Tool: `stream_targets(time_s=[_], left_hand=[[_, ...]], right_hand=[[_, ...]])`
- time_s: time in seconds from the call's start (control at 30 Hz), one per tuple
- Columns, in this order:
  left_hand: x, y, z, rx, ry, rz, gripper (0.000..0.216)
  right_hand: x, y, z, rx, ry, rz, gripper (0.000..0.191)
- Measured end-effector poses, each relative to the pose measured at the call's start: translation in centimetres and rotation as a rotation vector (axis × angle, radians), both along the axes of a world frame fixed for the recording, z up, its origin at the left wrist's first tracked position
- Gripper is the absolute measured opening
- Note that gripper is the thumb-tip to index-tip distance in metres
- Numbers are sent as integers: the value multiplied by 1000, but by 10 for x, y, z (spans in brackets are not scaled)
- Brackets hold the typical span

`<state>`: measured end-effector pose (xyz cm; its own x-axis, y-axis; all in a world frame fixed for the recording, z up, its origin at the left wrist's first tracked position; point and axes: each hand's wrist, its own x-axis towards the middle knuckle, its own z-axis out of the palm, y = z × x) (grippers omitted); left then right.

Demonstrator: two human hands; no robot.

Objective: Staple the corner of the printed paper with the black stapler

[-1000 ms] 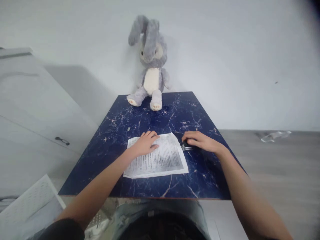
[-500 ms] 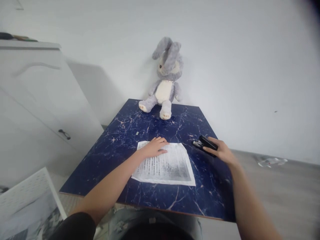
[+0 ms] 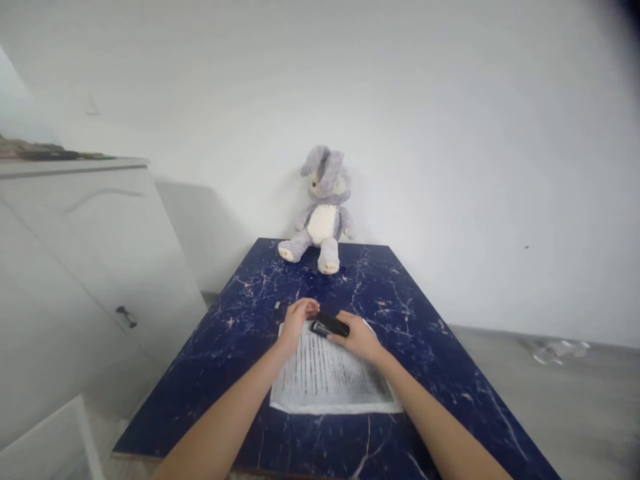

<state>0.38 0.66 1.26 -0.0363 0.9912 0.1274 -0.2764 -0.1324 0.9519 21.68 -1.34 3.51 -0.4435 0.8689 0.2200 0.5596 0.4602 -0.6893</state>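
Observation:
A black stapler (image 3: 330, 325) is in my right hand (image 3: 357, 337), its fingers wrapped round the back end. The stapler is over the top part of a printed sheet of paper (image 3: 330, 383); whether the paper sits between its jaws I cannot tell. My left hand (image 3: 299, 319) is at the top left edge of the paper, fingers stretched and slightly curved toward the stapler's front end. Its thumb is hidden.
A grey plush rabbit (image 3: 323, 220) sits at the far end of the dark blue marbled table (image 3: 210, 373), against the wall. A small pale piece (image 3: 277, 305) lies left of my left hand. On the left stands a white cabinet (image 3: 100, 267).
My right hand has brought the stapler left from the table's right side to over the paper. My left hand, flat on the sheet before, has shifted to its top left edge. The view has tilted up.

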Motion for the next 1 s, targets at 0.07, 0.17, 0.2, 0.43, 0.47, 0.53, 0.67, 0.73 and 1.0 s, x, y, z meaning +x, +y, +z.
stream_targets(time_s=[0.07, 0.17, 0.2, 0.43, 0.47, 0.53, 0.67, 0.73, 1.0], left_hand=[[5, -3, -1, -14, 85, -12, 39], [7, -7, 0, 4, 175, -59, 46], [7, -8, 0, 14, 181, -69, 49], [5, -10, -3, 17, 138, -83, 62], [6, -10, -4, 11, 126, -80, 63], [6, -10, -4, -2, 99, -75, 64], [6, -10, -4, -10, 73, -58, 68], [6, -11, -4, -8, 74, -57, 69], [5, -7, -9, -5, 38, -71, 68]], right_hand=[[8, -1, -1, -18, 119, 90, 38], [24, -1, -1, -171, 343, 313, 49], [28, -1, -2, -245, 417, 359, 48], [31, 0, -18, -520, 695, 383, 58], [30, 0, -18, -523, 705, 381, 60], [27, -2, -16, -531, 712, 379, 63], [26, -4, -13, -542, 718, 395, 62], [27, -4, -13, -541, 725, 398, 62], [28, -1, -22, -536, 729, 363, 65]])
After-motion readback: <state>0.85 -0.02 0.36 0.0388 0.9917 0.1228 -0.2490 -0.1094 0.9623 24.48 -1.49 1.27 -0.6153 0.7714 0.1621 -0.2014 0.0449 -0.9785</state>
